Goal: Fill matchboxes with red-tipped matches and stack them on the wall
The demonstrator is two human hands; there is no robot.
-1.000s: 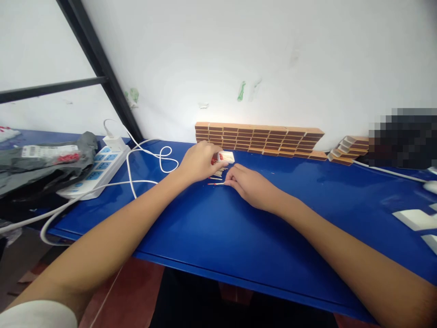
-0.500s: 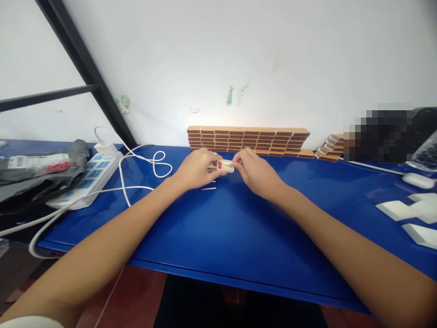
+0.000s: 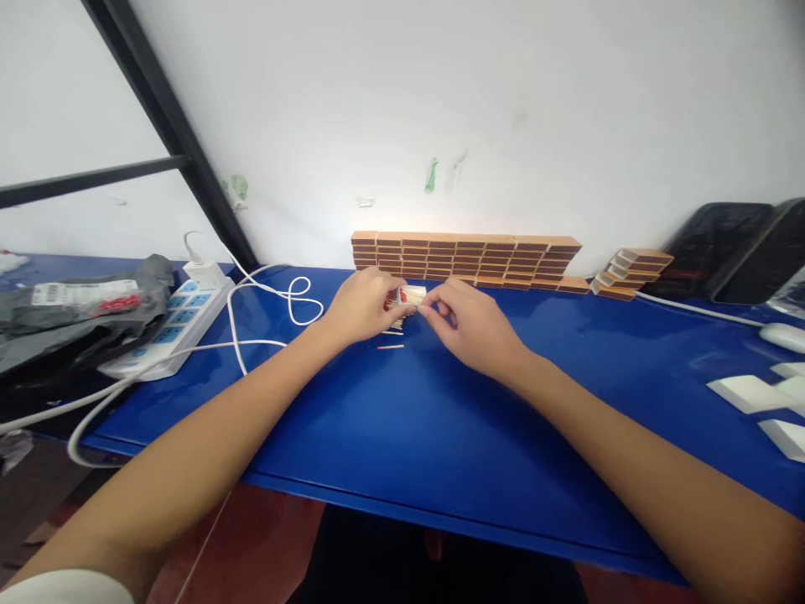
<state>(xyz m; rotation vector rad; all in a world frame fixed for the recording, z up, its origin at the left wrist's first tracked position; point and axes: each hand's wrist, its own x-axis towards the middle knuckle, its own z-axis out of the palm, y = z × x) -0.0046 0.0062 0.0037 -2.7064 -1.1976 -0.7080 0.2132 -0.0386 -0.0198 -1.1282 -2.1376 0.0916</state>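
A small open white matchbox tray (image 3: 412, 294) with red-tipped matches in it lies on the blue table (image 3: 390, 436), in front of a wall of stacked matchboxes (image 3: 465, 258). My left hand (image 3: 361, 304) is curled round the tray's left side and holds it. My right hand (image 3: 469, 325) has its fingertips pinched together at the tray's right edge; what they pinch is too small to make out. A few loose matches (image 3: 390, 346) lie on the table just below both hands.
A white power strip (image 3: 169, 325) with white cables (image 3: 264, 315) lies at the left, beside a grey bag (image 3: 75, 306). More matchboxes (image 3: 632, 273) are piled at the right, near white trays (image 3: 755, 394), a white mouse (image 3: 783, 337) and black objects (image 3: 735, 247). A black metal frame (image 3: 157, 117) stands at the back left.
My right hand left the loose matches, rose to the tray, and now pinches at its right edge. My left hand stayed on the tray. The camera shifted slightly.
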